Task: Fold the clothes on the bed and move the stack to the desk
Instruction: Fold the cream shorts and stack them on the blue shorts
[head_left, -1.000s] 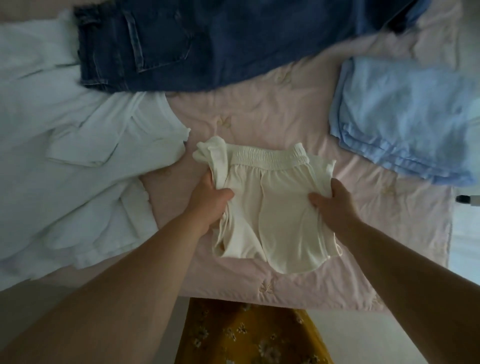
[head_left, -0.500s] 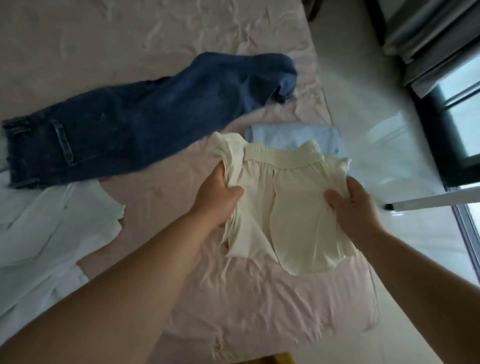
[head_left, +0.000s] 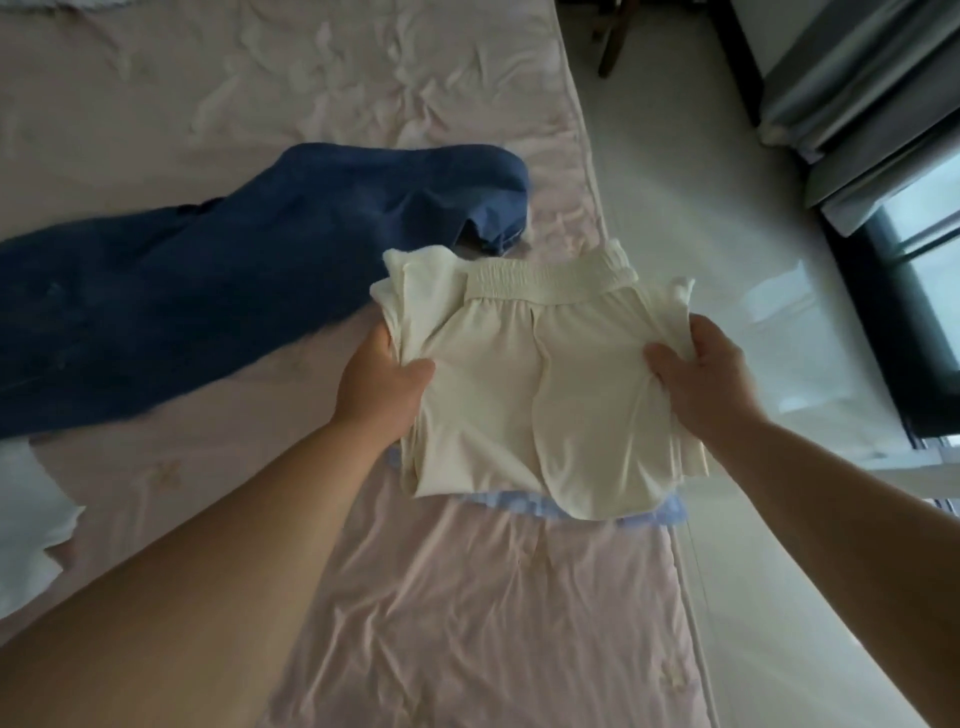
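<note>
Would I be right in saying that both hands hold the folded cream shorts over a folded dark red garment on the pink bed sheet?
Not quite: the head view shows the folded garment is light blue, not dark red. Left hand and right hand do hold the folded cream shorts over it, on the pink bed sheet.

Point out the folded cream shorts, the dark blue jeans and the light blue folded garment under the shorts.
Folded cream shorts (head_left: 524, 395), head view, middle of the front panel.
Dark blue jeans (head_left: 218, 280), head view, middle of the leg.
Light blue folded garment (head_left: 498, 503), head view, near edge showing below the shorts.
</note>
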